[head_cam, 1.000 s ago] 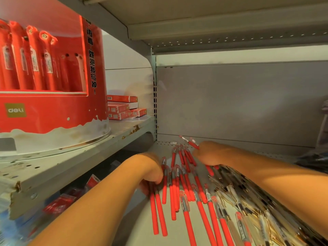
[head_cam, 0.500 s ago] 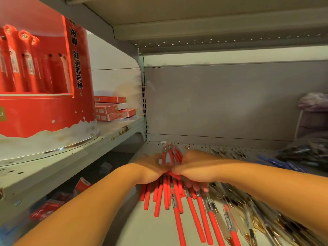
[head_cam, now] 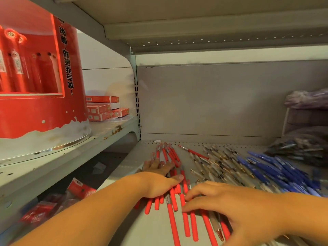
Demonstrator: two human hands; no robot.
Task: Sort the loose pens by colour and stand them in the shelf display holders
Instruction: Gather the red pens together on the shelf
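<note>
Several loose red pens [head_cam: 173, 208] lie in a bunch on the grey shelf [head_cam: 152, 228]. My left hand [head_cam: 159, 180] lies flat over the bunch's left side, fingers stretched forward and thumb across the pens. My right hand [head_cam: 221, 203] rests on the pens nearer me, fingers loosely bent and fingertips touching the red barrels. To the right lie several clear pens [head_cam: 213, 167], then several blue pens [head_cam: 273, 169]. A red round display holder [head_cam: 35, 110] with red pens standing in it sits on the upper left shelf.
Red pen boxes [head_cam: 104, 109] are stacked behind the holder on the rusty upper shelf [head_cam: 110, 130]. A bag of dark pens [head_cam: 298, 148] and a wrapped bundle [head_cam: 305, 99] sit at the right. Red packets [head_cam: 78, 189] lie on a lower level at the left.
Both hands have drawn back toward me along the red pens and parted. The right hand moved nearer and to the right, and the camera view has turned rightward, showing the blue pens.
</note>
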